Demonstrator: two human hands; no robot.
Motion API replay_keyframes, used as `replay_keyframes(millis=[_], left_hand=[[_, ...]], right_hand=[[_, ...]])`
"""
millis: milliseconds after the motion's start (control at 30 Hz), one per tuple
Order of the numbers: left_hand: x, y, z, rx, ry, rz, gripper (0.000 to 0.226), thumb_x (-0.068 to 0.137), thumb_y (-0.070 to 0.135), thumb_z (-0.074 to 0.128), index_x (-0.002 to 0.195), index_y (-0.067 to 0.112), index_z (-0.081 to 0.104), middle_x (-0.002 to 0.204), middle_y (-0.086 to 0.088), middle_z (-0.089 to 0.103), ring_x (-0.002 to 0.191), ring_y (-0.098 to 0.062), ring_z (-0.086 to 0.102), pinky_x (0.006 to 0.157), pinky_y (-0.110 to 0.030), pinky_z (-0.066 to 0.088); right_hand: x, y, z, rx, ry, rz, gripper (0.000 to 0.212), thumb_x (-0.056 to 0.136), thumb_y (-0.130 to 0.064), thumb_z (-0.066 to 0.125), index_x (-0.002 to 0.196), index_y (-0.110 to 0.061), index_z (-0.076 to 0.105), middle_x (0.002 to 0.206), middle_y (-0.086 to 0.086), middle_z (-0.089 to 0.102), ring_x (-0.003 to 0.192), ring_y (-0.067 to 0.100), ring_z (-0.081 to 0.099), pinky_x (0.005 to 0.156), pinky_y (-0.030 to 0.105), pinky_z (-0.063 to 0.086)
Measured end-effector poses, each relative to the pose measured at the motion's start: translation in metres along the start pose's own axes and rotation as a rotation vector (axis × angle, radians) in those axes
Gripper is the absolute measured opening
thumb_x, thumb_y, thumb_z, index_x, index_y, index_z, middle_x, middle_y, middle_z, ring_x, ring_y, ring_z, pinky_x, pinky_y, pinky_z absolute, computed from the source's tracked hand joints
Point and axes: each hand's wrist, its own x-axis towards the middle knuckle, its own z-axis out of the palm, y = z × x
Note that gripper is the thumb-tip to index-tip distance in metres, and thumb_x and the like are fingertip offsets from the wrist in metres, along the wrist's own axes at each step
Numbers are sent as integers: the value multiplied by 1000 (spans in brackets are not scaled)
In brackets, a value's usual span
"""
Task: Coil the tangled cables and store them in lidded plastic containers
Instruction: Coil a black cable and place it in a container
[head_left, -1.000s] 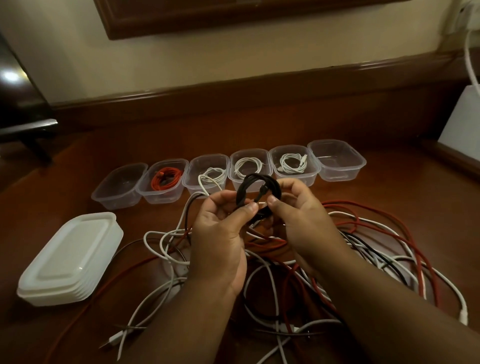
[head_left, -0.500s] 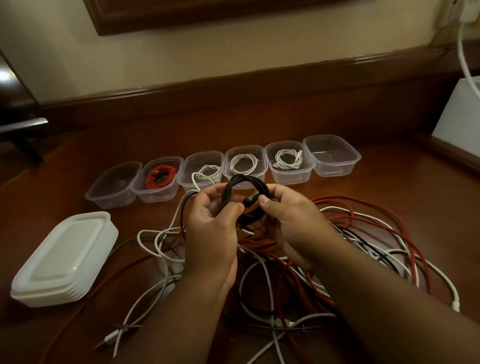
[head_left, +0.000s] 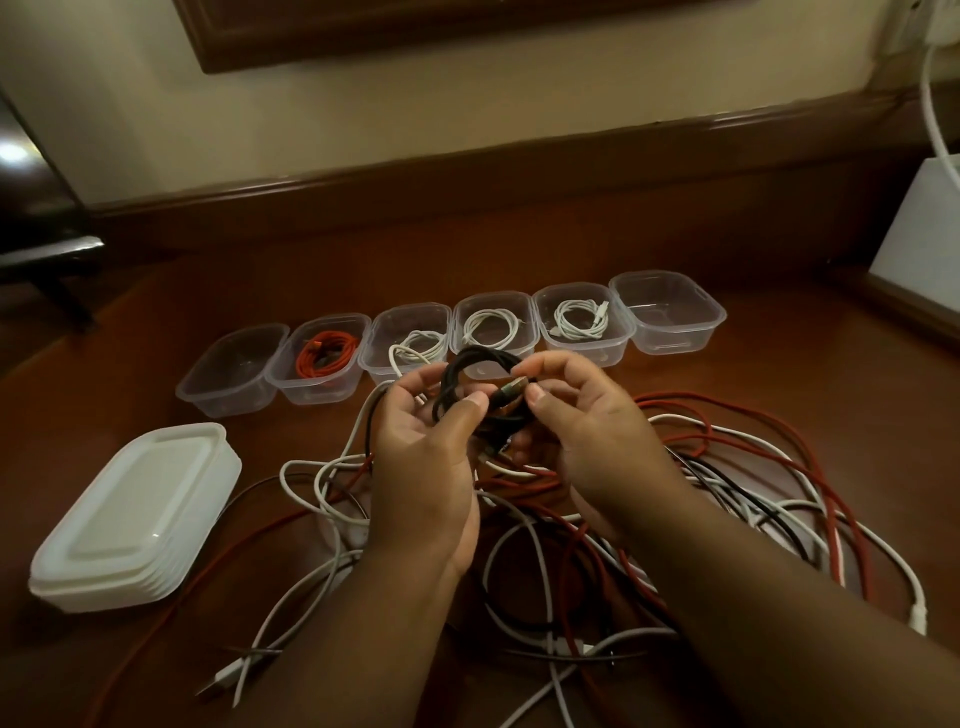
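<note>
I hold a coiled black cable (head_left: 470, 369) above the table between both hands. My left hand (head_left: 421, 467) grips the coil's left side with thumb and fingers. My right hand (head_left: 587, 436) pinches the cable's plug end (head_left: 511, 391) between thumb and forefinger. Under my hands lies a tangle of red, white and black cables (head_left: 727, 483). Behind it stands a row of several clear plastic containers: the far left one (head_left: 231, 371) and the far right one (head_left: 667, 314) hold nothing, one holds a red coil (head_left: 327, 353), three hold white coils (head_left: 493, 327).
A stack of white lids (head_left: 135, 514) sits at the left of the wooden table (head_left: 779, 374). A white box (head_left: 919, 228) with a white cord stands at the far right. A dark wooden ledge runs along the wall behind the containers.
My right hand has moved from the coil's side to pinching the plug end, which now points across the loop. The coil stays between both hands.
</note>
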Motion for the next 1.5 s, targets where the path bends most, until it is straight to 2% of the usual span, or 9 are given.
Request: replay_keyframes(millis=[100, 333, 467, 633, 767, 933, 1067, 1233, 1500], left_hand=[[0, 3, -2, 105, -20, 72, 37, 90, -5, 61, 117, 20, 55, 93, -5, 76, 94, -20, 73, 81, -37, 59], [3, 0, -1, 182, -12, 68, 32, 96, -2, 53, 115, 24, 57, 95, -1, 75, 96, -18, 72, 96, -54, 53], [6, -9, -4, 263, -52, 7, 29, 101, 11, 49, 119, 33, 53, 93, 3, 75, 104, -26, 69, 97, -60, 49], [6, -7, -1, 237, -15, -8, 30, 102, 12, 45, 116, 37, 53, 91, 3, 76, 110, -22, 66, 103, -56, 46], [0, 5, 2, 149, 41, -28, 34, 100, 7, 46, 115, 35, 56, 85, 0, 75, 102, -22, 68, 96, -51, 52], [-3, 49, -5, 161, -95, -216, 7, 96, 13, 57, 95, 17, 63, 70, -2, 62, 71, -18, 61, 55, -29, 48], [-14, 80, -9, 328, -197, -122, 11, 98, 13, 58, 96, 8, 67, 68, -1, 64, 64, -14, 64, 60, -29, 52], [-59, 105, -16, 188, -108, -6, 8, 93, 7, 63, 98, 9, 69, 81, -13, 69, 78, -26, 66, 73, -41, 54], [-114, 108, -44, 256, -155, 124, 13, 96, 6, 59, 97, 18, 65, 69, -1, 67, 77, -19, 67, 82, -41, 56]], right_hand=[[-2, 0, 0, -58, -27, -56, 14, 98, -12, 55, 97, -17, 69, 86, 2, 68, 69, 12, 62, 64, 25, 53], [0, -3, -3, -268, 32, -109, 10, 102, -21, 49, 101, -18, 58, 87, 4, 71, 68, 13, 67, 66, 27, 57], [1, -3, -4, -375, 59, -90, 13, 104, -25, 44, 101, -19, 55, 91, 8, 72, 79, 24, 70, 77, 47, 60], [0, -7, -5, -418, 68, -75, 14, 104, -28, 45, 98, -23, 57, 98, 16, 68, 94, 35, 67, 86, 58, 54], [-4, -20, 4, -348, 70, 22, 17, 104, -30, 43, 100, -23, 57, 104, 14, 67, 102, 32, 66, 92, 56, 53], [-25, -61, 16, -532, -11, -18, 10, 105, -26, 43, 105, -20, 50, 102, 12, 63, 93, 24, 67, 81, 40, 61], [-50, -95, 21, -610, -12, -19, 10, 105, -23, 43, 107, -16, 50, 99, 11, 60, 80, 17, 67, 59, 23, 56], [-94, -111, 34, -429, 19, 51, 13, 105, -22, 42, 110, -14, 52, 105, 17, 63, 81, 20, 66, 64, 29, 54], [-148, -110, 42, -436, -32, 77, 15, 101, -21, 51, 110, -10, 56, 102, 17, 67, 78, 18, 67, 60, 23, 52]])
